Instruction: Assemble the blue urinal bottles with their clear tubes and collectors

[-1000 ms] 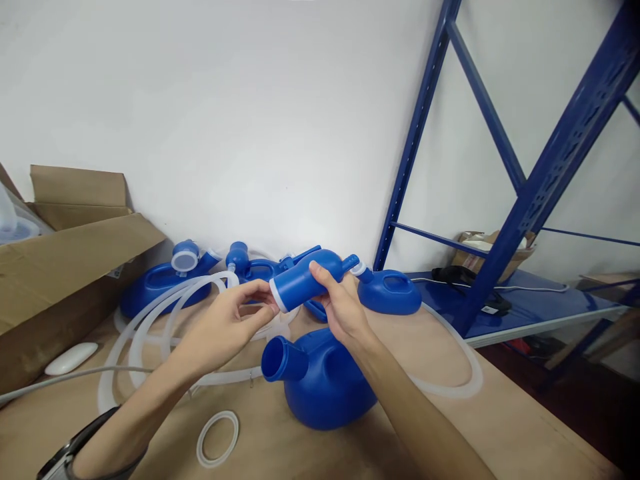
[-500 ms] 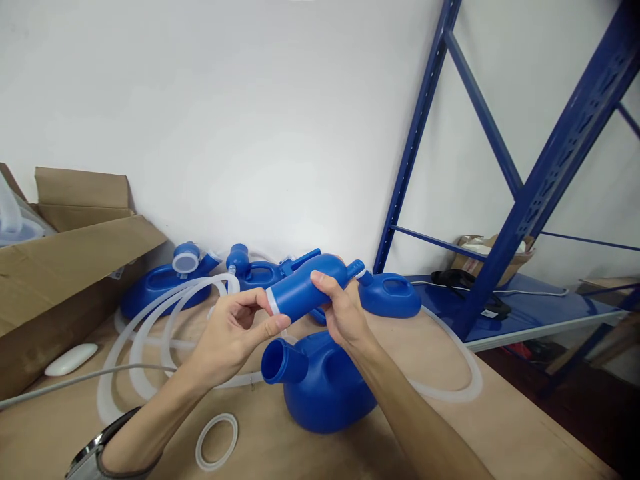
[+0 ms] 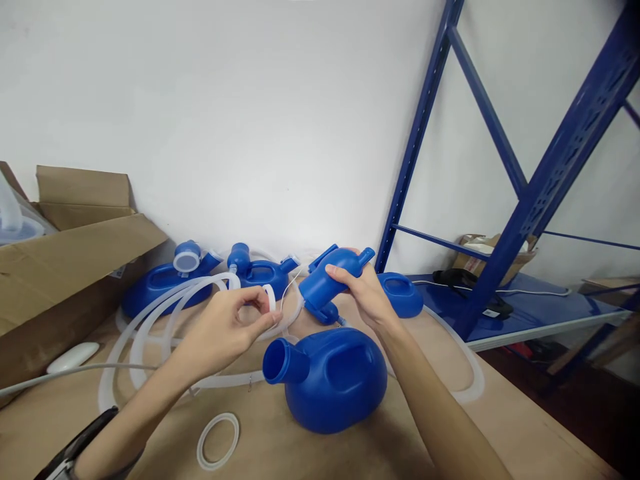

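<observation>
My left hand [image 3: 227, 330] pinches a white ring [image 3: 271, 298] between thumb and fingers. In my right hand [image 3: 367, 293] is a blue plastic bottle-shaped attachment [image 3: 325, 279], its wide end toward the ring and its narrow spout pointing up and right. A gap separates ring and attachment. A thin white strand [image 3: 284, 293] curves near the ring; where it is fastened I cannot tell. Below the hands a blue plastic jug [image 3: 340, 393] stands with its uncapped mouth facing left. Another flat white ring [image 3: 219, 441] lies on the table before it.
Coiled translucent tubing [image 3: 145, 333] spreads over the table [image 3: 280, 453]. Several other blue jugs [image 3: 405, 295] stand along the wall. A cardboard box [image 3: 75, 267] and a white computer mouse [image 3: 73, 358] are at left. A blue metal rack [image 3: 530, 220] rises at right.
The white ring has come off the attachment's wide end and stays in my left hand. My right hand has moved the attachment slightly right, leaving a gap.
</observation>
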### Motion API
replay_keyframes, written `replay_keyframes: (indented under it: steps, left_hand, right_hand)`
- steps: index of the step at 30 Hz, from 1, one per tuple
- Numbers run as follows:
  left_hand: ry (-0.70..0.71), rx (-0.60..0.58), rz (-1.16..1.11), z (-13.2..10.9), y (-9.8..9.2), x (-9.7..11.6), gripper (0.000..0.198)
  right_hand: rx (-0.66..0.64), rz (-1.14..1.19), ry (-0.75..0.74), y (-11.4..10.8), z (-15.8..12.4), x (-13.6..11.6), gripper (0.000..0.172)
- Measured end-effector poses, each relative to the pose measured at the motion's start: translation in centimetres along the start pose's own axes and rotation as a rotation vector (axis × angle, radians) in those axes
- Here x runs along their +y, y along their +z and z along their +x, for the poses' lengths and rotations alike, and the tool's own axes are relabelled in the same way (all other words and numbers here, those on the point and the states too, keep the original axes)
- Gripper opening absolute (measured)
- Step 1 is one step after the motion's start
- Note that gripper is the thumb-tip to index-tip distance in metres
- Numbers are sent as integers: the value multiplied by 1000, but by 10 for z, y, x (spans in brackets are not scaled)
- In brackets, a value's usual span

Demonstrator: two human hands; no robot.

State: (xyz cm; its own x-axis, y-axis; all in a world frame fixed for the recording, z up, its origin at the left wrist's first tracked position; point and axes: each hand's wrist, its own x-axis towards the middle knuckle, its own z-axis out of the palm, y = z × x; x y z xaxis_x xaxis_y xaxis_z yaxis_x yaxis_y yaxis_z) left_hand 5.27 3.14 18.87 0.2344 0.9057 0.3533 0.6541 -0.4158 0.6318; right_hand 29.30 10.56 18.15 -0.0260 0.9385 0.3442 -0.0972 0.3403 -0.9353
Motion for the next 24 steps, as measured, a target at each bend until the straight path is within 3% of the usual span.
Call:
replay_keyframes:
  steps: [2, 5, 8, 10, 14, 20, 24]
  left_hand:
    - [-62, -75, 208, 4, 2, -9, 29]
    - [-146, -199, 449, 9, 9, -28, 22]
    - [-149, -315, 653, 10, 19, -44, 14]
    - [-129, -361, 736, 10, 26, -50, 11]
    - [-97, -394, 767, 5, 40, -59, 14]
    - [15, -421, 768, -3, 60, -83, 27]
    - [48, -396, 725, -4, 64, -90, 28]
  right_hand:
    - [1, -228, -81, -13, 6, 0, 75]
    - [-42, -632, -60, -31, 12, 1, 88]
    - [-88, -990, -37, -47, 17, 6, 73]
    - [-116, -1107, 0, -58, 21, 12, 72]
    - [-127, -1070, 169, -82, 34, 30, 99]
    - [-157, -927, 610, -120, 45, 61, 70]
    - [-219, -900, 810, -141, 39, 71, 81]
